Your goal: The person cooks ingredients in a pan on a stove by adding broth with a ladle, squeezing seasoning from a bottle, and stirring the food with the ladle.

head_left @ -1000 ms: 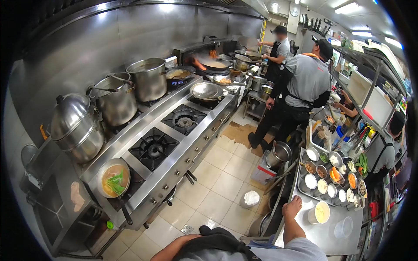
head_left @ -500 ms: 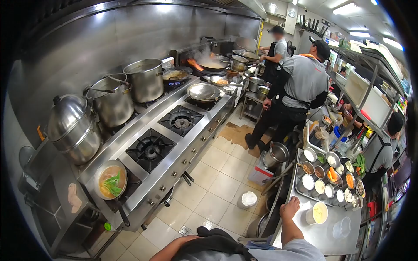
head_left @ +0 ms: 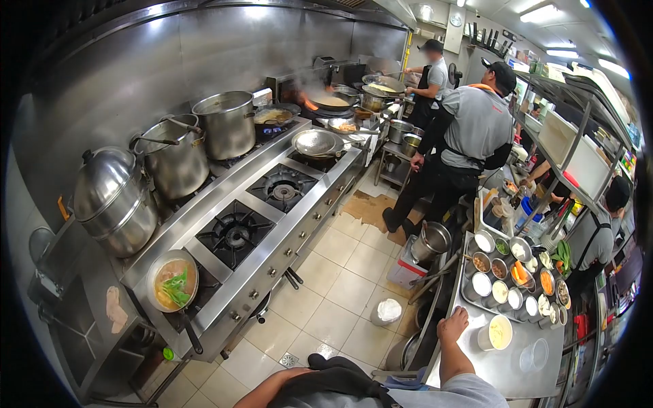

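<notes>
Along the steel wall at left stand three large metal pots: one domed, tiered pot (head_left: 112, 197) and two open, cylindrical pots (head_left: 172, 155). In front, a round pan (head_left: 173, 279) of orange broth and glossy green leaves sits on the steel stove (head_left: 197, 234), its dark handle pointing towards the floor. Two star-shaped black burners (head_left: 236, 233) come next, then a shallow metal wok (head_left: 315, 143).

At the bottom, the left arm (head_left: 266, 390) angles out beside the dark apron; the left hand is out of sight, so its state cannot be told. One white-topped tub (head_left: 386, 311) stands on the square floor tiles. Beyond it, two co-workers (head_left: 473, 126) stand near the far stove.

The right forearm reaches forward, and the right hand (head_left: 452, 326) rests palm down at the edge of the smooth metal counter (head_left: 454, 370), fingers close together and bent; whether they clasp the edge cannot be told. Just to its right are one white tub (head_left: 495, 334) of pale yellow food and a clear plastic container (head_left: 533, 354). Behind them, one metal tray (head_left: 483, 307) carries over a dozen round containers.
</notes>
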`<state>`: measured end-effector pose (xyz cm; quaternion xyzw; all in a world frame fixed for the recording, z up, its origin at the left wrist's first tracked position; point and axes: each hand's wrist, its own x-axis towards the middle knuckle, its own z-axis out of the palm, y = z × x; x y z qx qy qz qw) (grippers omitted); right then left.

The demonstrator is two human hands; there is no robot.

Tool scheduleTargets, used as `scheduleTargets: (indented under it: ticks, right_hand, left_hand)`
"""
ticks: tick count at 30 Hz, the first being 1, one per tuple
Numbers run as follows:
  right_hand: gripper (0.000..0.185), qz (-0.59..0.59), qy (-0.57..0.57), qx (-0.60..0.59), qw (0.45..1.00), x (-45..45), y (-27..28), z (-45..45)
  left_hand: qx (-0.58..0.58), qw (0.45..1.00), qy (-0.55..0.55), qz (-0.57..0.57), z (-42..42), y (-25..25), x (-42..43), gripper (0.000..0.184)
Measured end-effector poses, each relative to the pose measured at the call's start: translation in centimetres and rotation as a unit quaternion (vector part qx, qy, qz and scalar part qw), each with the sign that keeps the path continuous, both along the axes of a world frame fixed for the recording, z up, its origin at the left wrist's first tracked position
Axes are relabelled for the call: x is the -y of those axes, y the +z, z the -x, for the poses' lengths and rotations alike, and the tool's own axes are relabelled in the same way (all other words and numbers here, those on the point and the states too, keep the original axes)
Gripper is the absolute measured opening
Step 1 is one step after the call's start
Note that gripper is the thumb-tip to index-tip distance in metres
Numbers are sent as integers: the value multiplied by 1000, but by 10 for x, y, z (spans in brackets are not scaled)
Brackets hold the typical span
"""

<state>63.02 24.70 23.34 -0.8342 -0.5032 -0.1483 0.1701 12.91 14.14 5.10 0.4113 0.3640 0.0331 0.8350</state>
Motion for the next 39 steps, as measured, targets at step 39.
scheduleTargets:
  ticks: [39]
  right_hand:
    - [60, 26, -5, -19, 999, 1, 6, 4]
  left_hand:
    - [-30, 998, -35, -47, -12, 61, -5, 51]
